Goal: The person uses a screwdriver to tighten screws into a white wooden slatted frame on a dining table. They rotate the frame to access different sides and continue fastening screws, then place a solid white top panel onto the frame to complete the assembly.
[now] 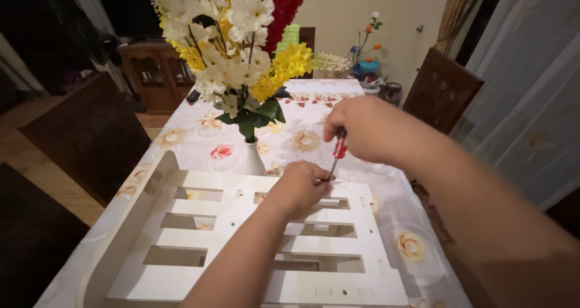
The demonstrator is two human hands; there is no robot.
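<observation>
View from the head camera, looking down a long desk (199, 140) covered with a flower-printed cloth. The right hand (361, 128) is closed around a screwdriver (338, 151) with a red and clear handle; the tool hangs below the fist, slanting slightly down and to the left, and its thin shaft ends just beside the knuckles of the left hand (300, 186). The left hand lies palm down on a white slatted panel (254, 247), its fingers curled and pinched together at the point where the screwdriver's tip meets the panel; whether something small is held between those fingertips cannot be told. The two hands are near each other, the right one above and a little beyond the left.

The panel lies flat on the desk beneath the left hand and stretches back toward the wearer, with long rectangular openings between its slats and several small holes along its right side. A white side board (130, 214) stands tilted along the panel's left edge, well to the left of the left hand. Just beyond the left hand a white vase (252, 158) stands upright, holding white, yellow and red flowers (232, 45). To the right of the right hand stands a dark carved wooden chair (441, 90), and beyond it hang pale curtains (525, 102).
</observation>
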